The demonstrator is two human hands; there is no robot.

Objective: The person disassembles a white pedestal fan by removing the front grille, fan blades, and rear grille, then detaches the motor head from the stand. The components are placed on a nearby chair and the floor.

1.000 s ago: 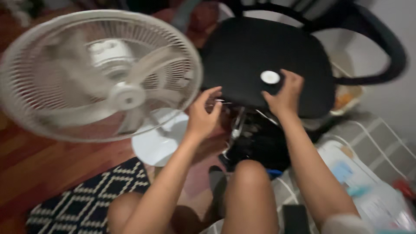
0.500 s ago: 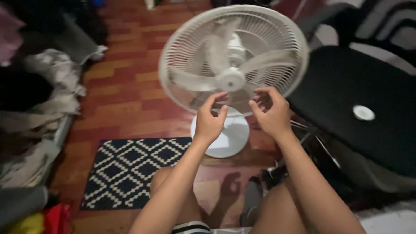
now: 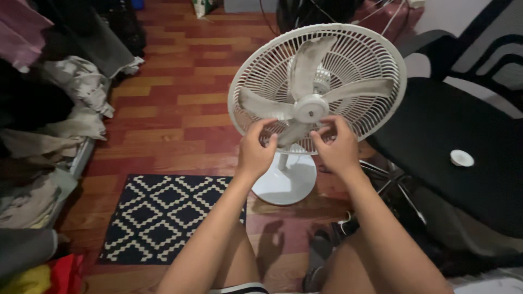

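Note:
A white standing fan point(image 3: 348, 60) with its front grille off faces me; three dusty blades meet at a round hub point(image 3: 310, 109). Its round base point(image 3: 286, 182) rests on the wooden floor. My left hand point(image 3: 255, 149) is raised just below and left of the hub, fingers curled near the lowest blade. My right hand point(image 3: 338, 147) is just right of the hub, fingertips at the blade assembly. I cannot tell if either hand grips the blades. A small white round cap point(image 3: 462, 158) lies on the black chair seat point(image 3: 436, 136).
A black and white patterned mat point(image 3: 163, 215) lies on the red wooden floor at lower left. Piles of clothes point(image 3: 71, 103) line the left side. The black office chair stands at right, with its metal base point(image 3: 392, 185) beside my right leg.
The view has swung from the chair seat to the fan. My right hand left the white cap on the seat, and both hands have moved up to the fan's hub.

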